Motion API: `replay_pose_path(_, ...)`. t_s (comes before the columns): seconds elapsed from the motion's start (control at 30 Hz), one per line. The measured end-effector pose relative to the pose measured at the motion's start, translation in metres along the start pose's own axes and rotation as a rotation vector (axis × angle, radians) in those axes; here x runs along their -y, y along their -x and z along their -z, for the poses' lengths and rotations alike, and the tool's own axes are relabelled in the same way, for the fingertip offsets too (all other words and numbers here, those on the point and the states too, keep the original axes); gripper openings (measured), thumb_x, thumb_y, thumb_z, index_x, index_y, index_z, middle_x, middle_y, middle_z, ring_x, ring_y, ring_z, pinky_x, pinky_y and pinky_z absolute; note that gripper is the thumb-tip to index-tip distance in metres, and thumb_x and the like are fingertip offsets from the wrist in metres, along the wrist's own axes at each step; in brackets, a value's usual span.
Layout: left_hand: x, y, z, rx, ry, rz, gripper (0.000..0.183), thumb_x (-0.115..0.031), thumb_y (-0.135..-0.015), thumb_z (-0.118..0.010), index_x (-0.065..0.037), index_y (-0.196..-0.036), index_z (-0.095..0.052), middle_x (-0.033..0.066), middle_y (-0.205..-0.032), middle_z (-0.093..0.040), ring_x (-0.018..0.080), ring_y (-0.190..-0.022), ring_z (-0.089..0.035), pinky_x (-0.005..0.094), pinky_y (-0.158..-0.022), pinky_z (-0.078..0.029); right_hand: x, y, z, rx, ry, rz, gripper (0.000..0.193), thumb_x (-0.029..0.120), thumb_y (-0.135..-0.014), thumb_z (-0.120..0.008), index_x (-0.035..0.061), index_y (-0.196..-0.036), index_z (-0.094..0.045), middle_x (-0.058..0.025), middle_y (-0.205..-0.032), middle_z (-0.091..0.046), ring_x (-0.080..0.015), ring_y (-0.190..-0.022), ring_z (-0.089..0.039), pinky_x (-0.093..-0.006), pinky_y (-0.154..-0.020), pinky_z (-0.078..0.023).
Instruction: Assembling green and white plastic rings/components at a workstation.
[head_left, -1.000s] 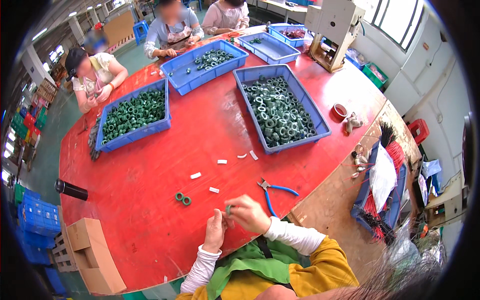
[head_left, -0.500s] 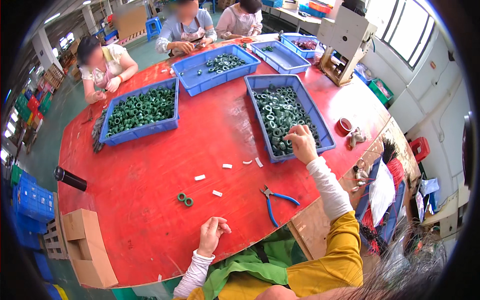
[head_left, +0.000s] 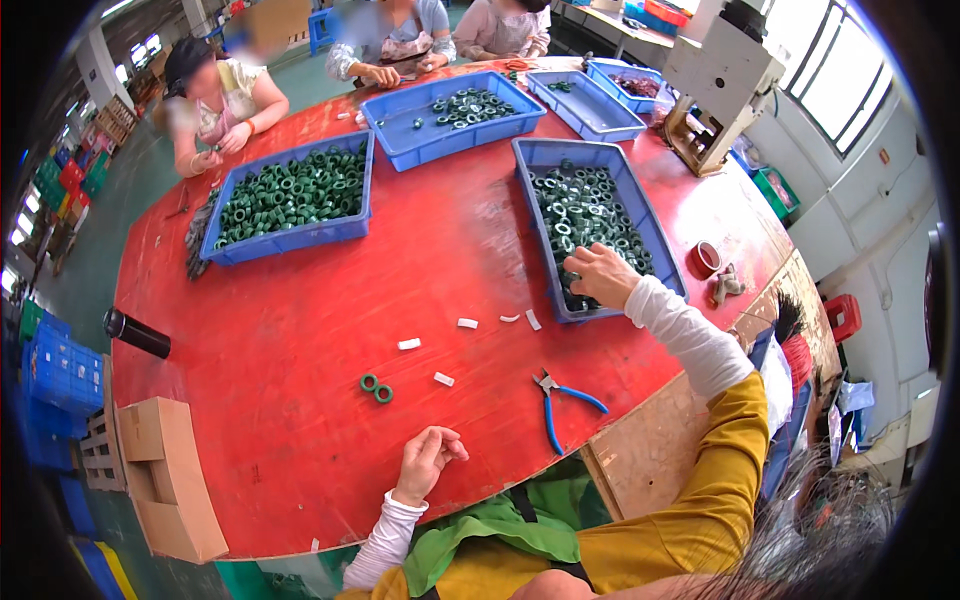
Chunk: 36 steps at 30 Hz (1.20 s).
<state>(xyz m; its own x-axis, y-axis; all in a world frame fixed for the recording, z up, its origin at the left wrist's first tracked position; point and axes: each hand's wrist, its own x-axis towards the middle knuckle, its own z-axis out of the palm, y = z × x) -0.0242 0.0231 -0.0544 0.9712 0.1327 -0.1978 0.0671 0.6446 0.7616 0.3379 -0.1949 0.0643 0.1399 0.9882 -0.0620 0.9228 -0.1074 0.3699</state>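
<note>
My right hand (head_left: 602, 277) reaches over the near end of a blue tray (head_left: 672, 262) of dark green rings (head_left: 590, 205). Its fingers curl down at the rings; what the fingertips hold, if anything, is hidden. My left hand (head_left: 426, 466) is by the table's near edge, fingers loosely curled together with nothing visible in them. Two green rings (head_left: 377, 388) lie touching each other on the red table (head_left: 300, 400), beyond my left hand. Blue-handled cutting pliers (head_left: 553, 405) rest between my hands, jaws pointing away. Small white curved pieces, among them a white strip (head_left: 443, 379), are scattered before the trays.
More blue trays stand farther off: one heaped with green rings (head_left: 290, 200), another tray (head_left: 400, 150) partly filled. A tape roll (head_left: 706, 258) sits right of my tray, near a press-like machine (head_left: 715, 90). At left are a black bottle (head_left: 137, 333) and cardboard box (head_left: 170, 480). Three people sit opposite.
My right hand has moved slightly left and lower into the near end of the tray, its forearm swinging right. My left hand stays nearly still. The whole view has shifted slightly.
</note>
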Motion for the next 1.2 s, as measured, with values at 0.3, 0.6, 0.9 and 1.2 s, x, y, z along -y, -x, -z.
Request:
replay_pose_path(0.3,0.005,-0.001,0.006,0.07,0.062,0.002,0.035,-0.029,-0.1,-0.039,0.002,-0.101,-0.056,0.0083,-0.085,-0.056,0.0214,-0.085,-0.06,0.0367,-0.079,-0.051,-0.004,-0.005,0.013,0.104,0.001,0.08,0.007,0.025,-0.064,-0.069,0.0202,-0.069,-0.069,0.001,-0.098,-0.051,-0.0178,-0.099,-0.047,-0.032,-0.077,-0.041)
replay_pose_path(0.6,0.003,-0.003,0.006,0.105,0.061,0.011,0.035,-0.029,-0.1,-0.04,0.002,-0.101,-0.056,0.0077,-0.086,-0.056,0.0199,-0.086,-0.059,0.0365,-0.081,-0.051,0.007,0.009,-0.004,-0.069,-0.198,-0.307,0.019,0.027,-0.064,-0.073,0.0123,-0.07,-0.063,-0.0018,-0.087,-0.054,-0.0199,-0.093,-0.052,-0.0352,-0.079,-0.043)
replay_pose_path(0.9,0.003,0.003,0.0,0.045,-0.016,-0.024,0.031,-0.026,-0.099,-0.044,0.001,-0.101,-0.058,0.0052,-0.085,-0.058,0.0152,-0.083,-0.06,0.03,-0.078,-0.051,0.032,0.005,-0.004,-0.056,-0.399,-0.644,0.023,0.024,-0.068,-0.074,0.0081,-0.079,-0.062,-0.0058,-0.084,-0.06,-0.0268,-0.087,-0.059,-0.0369,-0.08,-0.046)
replay_pose_path(1.2,-0.076,-0.025,0.006,-0.251,-1.034,-0.429,0.013,-0.012,-0.083,-0.067,-0.002,-0.089,-0.061,0.0053,-0.076,-0.057,0.0153,-0.072,-0.057,0.0275,-0.067,-0.046,0.082,0.027,0.02,-0.438,-0.528,-0.494,0.011,0.011,-0.071,-0.067,0.0088,-0.082,-0.064,-0.0059,-0.084,-0.059,-0.0267,-0.082,-0.057,-0.0383,-0.073,-0.046)
